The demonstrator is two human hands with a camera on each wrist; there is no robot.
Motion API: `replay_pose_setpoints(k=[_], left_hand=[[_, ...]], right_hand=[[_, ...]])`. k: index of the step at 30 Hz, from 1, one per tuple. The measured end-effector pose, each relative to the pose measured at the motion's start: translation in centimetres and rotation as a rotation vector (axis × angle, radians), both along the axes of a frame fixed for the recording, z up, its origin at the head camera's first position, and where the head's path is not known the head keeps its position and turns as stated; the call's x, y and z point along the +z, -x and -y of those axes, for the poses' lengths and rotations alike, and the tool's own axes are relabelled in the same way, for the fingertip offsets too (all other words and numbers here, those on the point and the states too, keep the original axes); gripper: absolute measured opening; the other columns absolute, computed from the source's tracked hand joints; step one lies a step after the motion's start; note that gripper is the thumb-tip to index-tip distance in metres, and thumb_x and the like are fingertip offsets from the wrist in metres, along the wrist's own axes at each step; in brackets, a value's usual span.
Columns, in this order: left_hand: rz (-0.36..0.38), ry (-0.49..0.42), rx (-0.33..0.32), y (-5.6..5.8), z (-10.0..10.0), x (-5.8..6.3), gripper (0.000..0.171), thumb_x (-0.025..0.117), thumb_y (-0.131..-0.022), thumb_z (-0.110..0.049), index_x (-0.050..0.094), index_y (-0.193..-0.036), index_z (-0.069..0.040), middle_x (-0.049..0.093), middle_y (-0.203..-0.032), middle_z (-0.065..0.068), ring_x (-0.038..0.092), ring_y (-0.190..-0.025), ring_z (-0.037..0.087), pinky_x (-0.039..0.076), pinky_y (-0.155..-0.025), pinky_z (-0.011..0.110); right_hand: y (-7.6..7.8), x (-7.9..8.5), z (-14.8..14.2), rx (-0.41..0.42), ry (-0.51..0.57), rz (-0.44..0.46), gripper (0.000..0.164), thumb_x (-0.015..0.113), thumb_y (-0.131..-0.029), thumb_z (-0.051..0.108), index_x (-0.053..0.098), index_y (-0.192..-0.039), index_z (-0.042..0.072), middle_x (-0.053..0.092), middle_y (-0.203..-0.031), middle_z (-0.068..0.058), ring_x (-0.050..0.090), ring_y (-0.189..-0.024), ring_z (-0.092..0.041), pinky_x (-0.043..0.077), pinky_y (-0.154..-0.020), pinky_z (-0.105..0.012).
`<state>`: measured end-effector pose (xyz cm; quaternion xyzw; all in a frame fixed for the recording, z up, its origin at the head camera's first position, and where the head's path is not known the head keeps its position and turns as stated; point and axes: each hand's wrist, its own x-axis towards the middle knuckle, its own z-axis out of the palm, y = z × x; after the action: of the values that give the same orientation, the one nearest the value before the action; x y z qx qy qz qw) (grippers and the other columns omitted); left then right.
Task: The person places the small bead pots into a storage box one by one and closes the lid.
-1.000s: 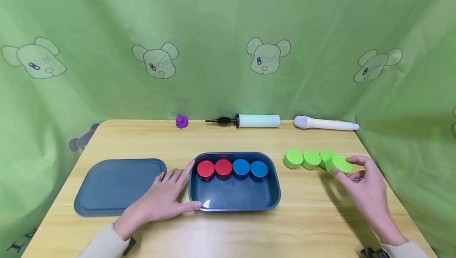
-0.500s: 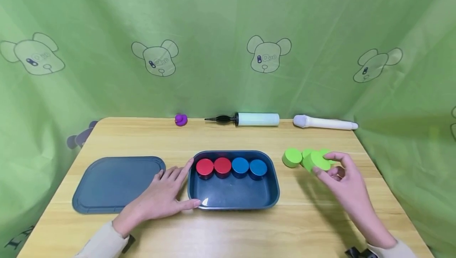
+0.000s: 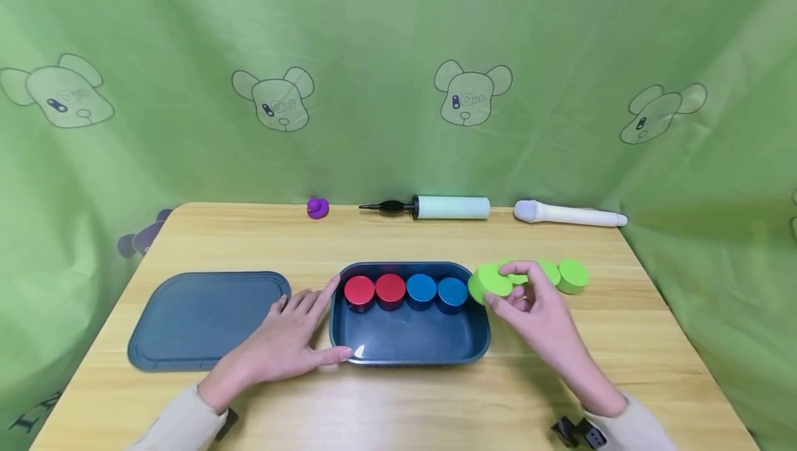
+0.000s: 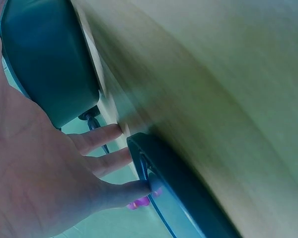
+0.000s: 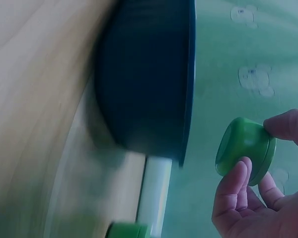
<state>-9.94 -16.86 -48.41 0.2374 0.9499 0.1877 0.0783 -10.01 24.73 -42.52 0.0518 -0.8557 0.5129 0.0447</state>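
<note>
A dark blue plastic box (image 3: pixel 407 340) stands mid-table, with two red cylinders (image 3: pixel 390 288) and two blue cylinders (image 3: pixel 421 288) in a row along its back part. My left hand (image 3: pixel 280 344) lies at the box's left side, thumb and forefinger spread straight against its rim. Between thumb and fingers, my right hand (image 3: pixel 544 316) pinches a short green cylinder (image 3: pixel 488 281), tilted, over the box's right back corner. In the right wrist view this green cylinder (image 5: pixel 243 148) shows a rim at one end. Other green cylinders (image 3: pixel 573 276) stand behind the right hand, partly hidden.
A flat dark blue lid (image 3: pixel 205 319) lies left of the box, beside the left hand's outer fingers. Along the table's back edge are a purple rubber duck (image 3: pixel 317 208), a hand pump (image 3: pixel 451 207) and a white microphone-shaped stick (image 3: pixel 573 214). A green curtain (image 3: pixel 373 140) hangs behind.
My right hand has carried the green cylinder leftward, from the right end of the green row to the box's right back corner. The left hand has stayed at the box.
</note>
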Motion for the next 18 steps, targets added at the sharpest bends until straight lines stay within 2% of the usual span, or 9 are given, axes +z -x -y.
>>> replay_pose_setpoints(k=[4,11,18], left_hand=[[0.0,0.0,0.003,0.0,-0.1,0.0,0.116,0.058,-0.094,-0.086,0.002,-0.178,-0.027,0.048,-0.161,0.021,0.044,-0.148,0.047,0.026,-0.116,0.081],[-0.009,0.005,0.002,0.0,0.0,0.0,0.117,0.054,-0.093,-0.089,0.002,-0.178,-0.027,0.048,-0.161,0.021,0.044,-0.148,0.047,0.026,-0.116,0.081],[-0.008,-0.012,0.002,-0.1,-0.1,0.1,0.117,0.056,-0.094,-0.087,0.005,-0.178,-0.025,0.049,-0.16,0.022,0.045,-0.146,0.048,0.027,-0.115,0.082]], right_hand=[[0.0,-0.2,2.0,0.052,-0.002,0.02,0.046,0.087,-0.095,0.012,0.06,-0.133,0.01,0.064,-0.088,-0.01,0.062,-0.075,-0.02,0.053,-0.063,-0.026],[-0.2,-1.2,5.6,0.143,-0.037,0.004,0.044,0.091,-0.091,0.015,0.065,-0.126,0.015,0.066,-0.084,-0.003,0.063,-0.073,-0.019,0.054,-0.065,-0.026],[0.2,-2.3,8.3,0.252,-0.095,0.001,0.039,0.092,-0.09,0.016,0.066,-0.118,0.02,0.066,-0.09,-0.002,0.064,-0.074,-0.016,0.056,-0.065,-0.026]])
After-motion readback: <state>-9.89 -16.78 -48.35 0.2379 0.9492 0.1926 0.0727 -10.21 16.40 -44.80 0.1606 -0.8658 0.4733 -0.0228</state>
